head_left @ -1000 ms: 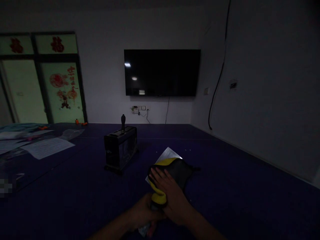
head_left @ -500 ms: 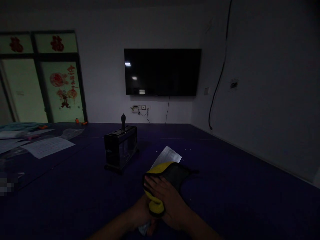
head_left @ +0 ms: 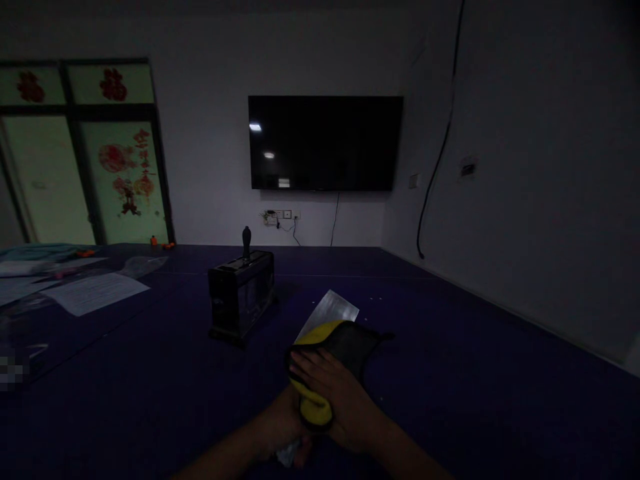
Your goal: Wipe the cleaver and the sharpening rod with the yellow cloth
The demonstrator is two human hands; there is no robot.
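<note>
A yellow and grey cloth with black edging lies folded over a broad metal blade, which looks like a cleaver. Only the blade's far end shows beyond the cloth. My right hand presses the cloth down with its fingers laid together across it. Below and to the left, my left hand is closed around the near end of the cleaver, its fingers mostly hidden by the cloth and the other hand. A pale, blurred piece sticks out beneath the left hand. Left of the blade stands a dark knife block with a black handle rising from it.
The purple table reaches to the wall. Papers and clear plastic lie at the left, with small orange items at the far edge. Tiny pale bits dot the surface right of the blade. A cable hangs at the right.
The blade and cloth have shifted slightly left and away from me. Both hands keep their hold; the knife block stays in place.
</note>
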